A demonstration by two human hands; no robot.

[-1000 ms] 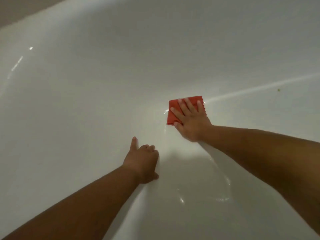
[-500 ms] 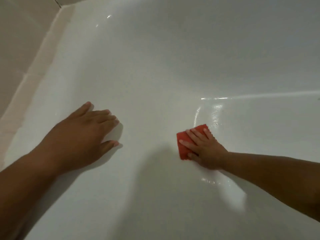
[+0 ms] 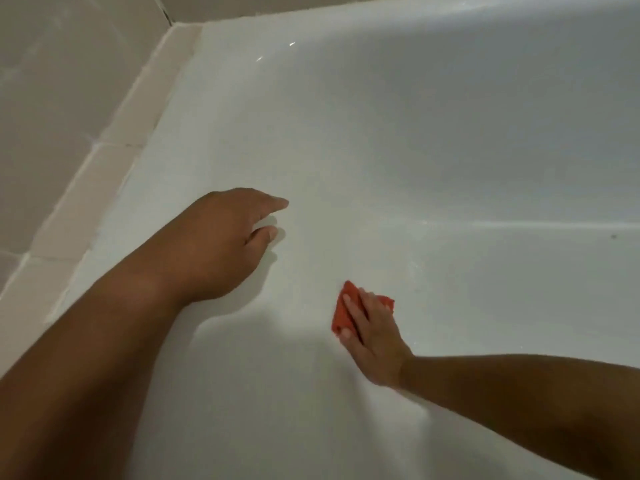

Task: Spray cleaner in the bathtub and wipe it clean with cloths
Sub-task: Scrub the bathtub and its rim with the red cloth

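- Far left there was a tiled wall (image 3: 52, 98) with a pale trim strip (image 3: 104, 168) running along the edge of the bathtub (image 3: 415, 150). None of it was in play.
- The left hand (image 3: 221, 244) sat on the sloped tub wall to the left of centre with nothing in it. Its fingers were loose and a bit bent, the index poking out toward the far side. It looked to me like a brace, with the forearm coming in long from the near left.
- The tub surface was glossy white, with faint wet-looking streaks near the middle. My guess is it was slick, so a propping hand could skate on it.
- The red cloth (image 3: 341, 313) was lying flat on the tub, right of centre and nearer than the left hand, and well apart from it. It was a small folded pad, so I'd say soft, light and floppy, the kind that bunches up if you drag it by a corner. A flat palm over the middle is the way to go, and that's about where the hand was.
- The right hand (image 3: 375, 337) was on top of it with the fingers straight and spread, pressing down rather than pinching. The arm reached in from the near right, and the wrist was low.
- Far right there was a tiny dark speck (image 3: 613, 236) on the tub. I couldn't tell what it was.
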